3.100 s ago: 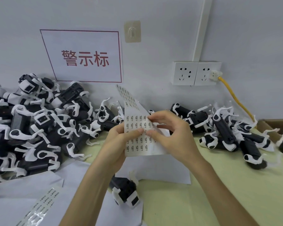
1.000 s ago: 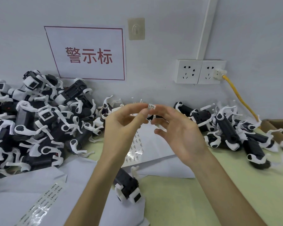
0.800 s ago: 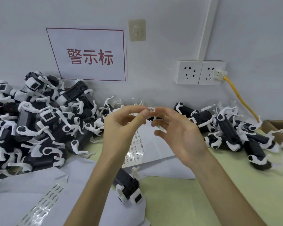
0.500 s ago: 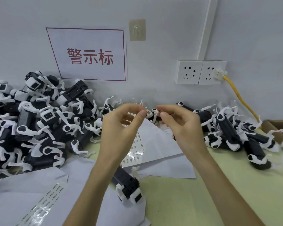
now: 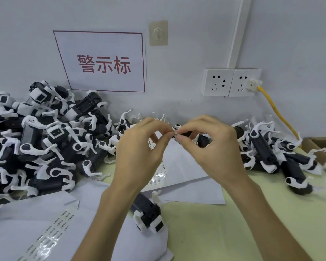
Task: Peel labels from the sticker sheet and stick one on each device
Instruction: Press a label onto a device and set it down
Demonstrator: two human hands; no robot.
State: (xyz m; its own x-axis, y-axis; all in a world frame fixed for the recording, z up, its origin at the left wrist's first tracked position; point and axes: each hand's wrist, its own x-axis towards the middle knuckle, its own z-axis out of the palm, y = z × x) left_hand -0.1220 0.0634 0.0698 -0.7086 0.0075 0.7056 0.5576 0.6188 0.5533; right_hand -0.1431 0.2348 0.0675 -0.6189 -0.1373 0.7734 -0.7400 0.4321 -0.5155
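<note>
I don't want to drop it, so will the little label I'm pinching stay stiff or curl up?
Probably floppy: the label is a tiny thin slip pinched between the left hand and right hand. Likely near weightless, so it may curl or cling to skin.

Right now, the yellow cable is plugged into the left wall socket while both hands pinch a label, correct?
No: the head view shows the yellow cable in the right wall socket; the left hand and right hand do pinch a label.
</note>
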